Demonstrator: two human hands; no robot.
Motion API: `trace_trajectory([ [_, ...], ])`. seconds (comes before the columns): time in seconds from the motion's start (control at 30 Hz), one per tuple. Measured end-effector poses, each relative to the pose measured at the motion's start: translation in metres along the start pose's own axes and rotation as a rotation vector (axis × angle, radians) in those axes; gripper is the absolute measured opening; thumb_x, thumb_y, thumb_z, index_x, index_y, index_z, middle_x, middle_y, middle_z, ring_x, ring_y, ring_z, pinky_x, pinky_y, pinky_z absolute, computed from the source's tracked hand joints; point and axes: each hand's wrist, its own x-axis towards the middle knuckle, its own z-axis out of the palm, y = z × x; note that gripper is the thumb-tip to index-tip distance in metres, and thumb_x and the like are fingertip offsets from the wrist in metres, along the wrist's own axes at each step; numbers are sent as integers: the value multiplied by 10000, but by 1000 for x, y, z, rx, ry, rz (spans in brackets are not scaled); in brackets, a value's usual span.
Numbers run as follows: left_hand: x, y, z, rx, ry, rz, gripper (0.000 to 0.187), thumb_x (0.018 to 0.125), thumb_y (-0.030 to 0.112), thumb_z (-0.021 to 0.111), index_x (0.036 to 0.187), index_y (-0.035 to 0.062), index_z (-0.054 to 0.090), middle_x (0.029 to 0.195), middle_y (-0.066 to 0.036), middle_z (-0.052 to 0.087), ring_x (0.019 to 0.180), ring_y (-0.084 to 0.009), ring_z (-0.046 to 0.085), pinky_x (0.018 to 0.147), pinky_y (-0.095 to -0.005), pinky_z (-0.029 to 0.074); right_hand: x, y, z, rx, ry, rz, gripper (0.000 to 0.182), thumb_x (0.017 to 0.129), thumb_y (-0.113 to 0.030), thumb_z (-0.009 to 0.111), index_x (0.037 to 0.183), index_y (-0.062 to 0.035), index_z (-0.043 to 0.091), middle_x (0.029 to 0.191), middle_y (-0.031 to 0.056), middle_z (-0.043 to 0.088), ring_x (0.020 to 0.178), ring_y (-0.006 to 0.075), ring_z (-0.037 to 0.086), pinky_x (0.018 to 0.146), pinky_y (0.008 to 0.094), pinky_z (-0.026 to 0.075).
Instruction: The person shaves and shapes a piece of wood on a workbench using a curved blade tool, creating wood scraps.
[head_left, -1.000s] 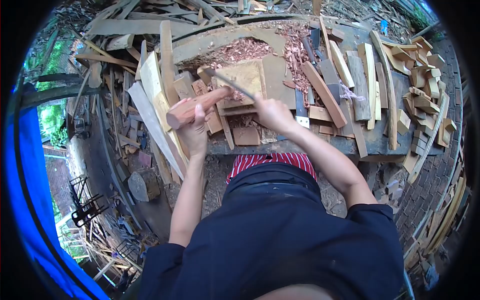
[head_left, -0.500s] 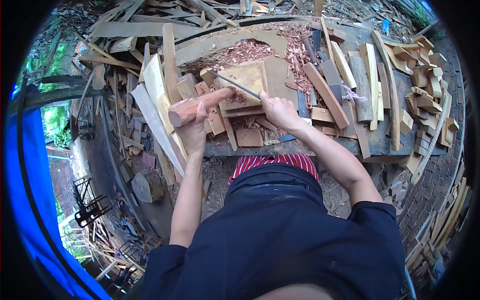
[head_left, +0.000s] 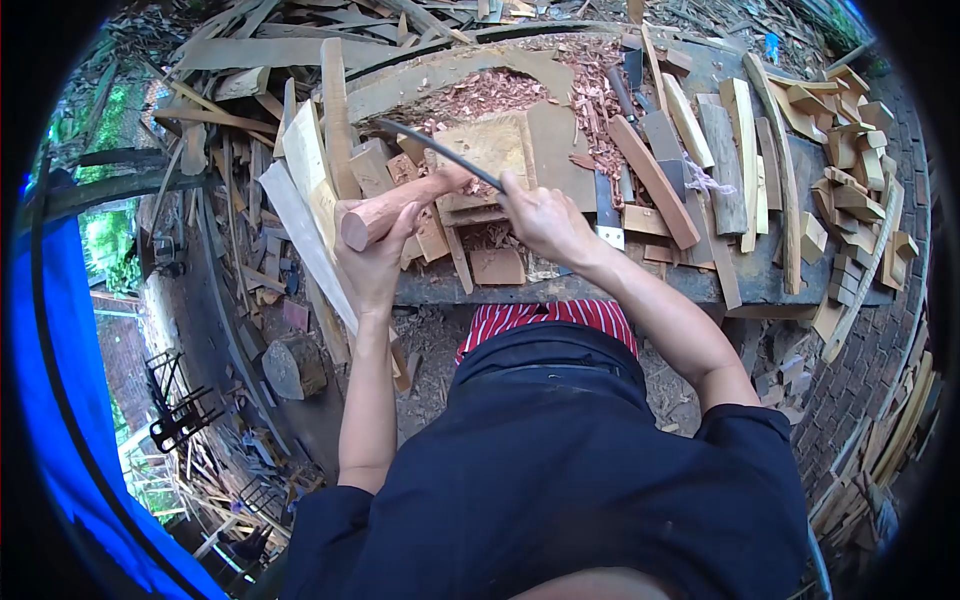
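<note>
My left hand (head_left: 374,262) is closed around a reddish piece of wood (head_left: 405,203), its thick faceted end toward me and its narrower tip resting by a pale wooden block (head_left: 495,148). In my right hand (head_left: 545,222) is the near end of a long, thin, dark file (head_left: 445,150), its handle hidden by my fingers. The file slants up and left, passing over the narrow tip of the wood and the block. Small wood offcuts (head_left: 498,266) lie below the block.
Reddish shavings (head_left: 490,98) cover the back of the workbench (head_left: 640,292). Boards and strips, including a reddish bar (head_left: 652,182), lie to the right, with a heap of cut blocks (head_left: 850,190) beyond. Tall planks (head_left: 322,190) lean at the left; a log (head_left: 294,368) stands on the ground.
My right hand has moved slightly left and up, pushing the file farther left across the wood. The reddish piece has turned or shifted only a little in my left hand.
</note>
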Motion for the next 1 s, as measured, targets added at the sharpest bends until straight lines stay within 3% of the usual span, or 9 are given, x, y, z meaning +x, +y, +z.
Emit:
trace_trajectory([
  [0.03,0,1,5,-171,41,-134,366,734,154,834,923,23,549,846,-54,655,820,-148,646,736,-272,522,-2,-14,-9,-5,-1,7,252,917,-152,439,1131,-24,401,714,244,631,633,427,634,532,545,490],
  [0.2,6,-7,5,-28,-9,91,365,758,89,802,912,4,483,809,-101,633,710,-138,673,592,-230,551,-14,-53,-23,60,70,-80,277,903,-135,461,1162,-57,403,682,229,628,618,411,638,520,536,494],
  [0.3,0,-10,3,-302,51,-82,383,753,110,809,923,6,482,837,-98,620,729,-143,664,594,-233,556,-3,22,45,-51,63,22,320,892,-116,457,1202,-65,396,653,218,623,633,423,636,544,547,494],
  [0.37,4,-17,-3,-292,21,-28,332,809,33,733,1002,-15,467,874,-133,638,714,-182,686,603,-270,591,5,30,37,-59,71,18,345,884,-104,456,1222,-65,394,646,213,621,639,430,634,552,550,493],
  [0.43,-4,-19,-4,-53,-17,31,351,808,37,735,1027,-22,466,901,-150,642,723,-188,688,607,-269,592,-5,18,28,-59,26,45,372,876,-92,454,1242,-65,392,638,207,620,645,436,631,561,553,492],
  [0.53,-3,-2,3,-94,8,-26,343,774,133,795,958,-4,540,822,-77,641,743,-126,666,636,-238,539,-5,-30,-9,37,168,-113,362,870,-86,496,1208,-45,373,589,238,574,568,436,600,512,559,451],
  [0.63,-7,-7,-1,-141,11,-70,390,757,163,813,1008,-12,571,853,-68,656,746,-118,662,655,-235,533,-8,-36,-5,31,67,-72,369,850,-74,466,1216,-53,418,639,216,621,609,403,636,519,527,494],
  [0.77,-10,-17,-9,-39,-9,3,321,782,111,782,985,-20,569,905,-87,665,762,-124,672,653,-227,537,2,42,45,-161,137,-2,340,872,-80,424,1210,-49,408,668,191,637,607,413,633,507,533,488],
  [1.0,-1,-9,5,-246,35,-78,324,782,89,777,971,-29,541,890,-102,662,756,-131,677,627,-232,557,-17,-24,-8,-17,140,-98,343,887,-87,406,1228,-47,392,660,188,634,587,409,628,479,497,489],
])
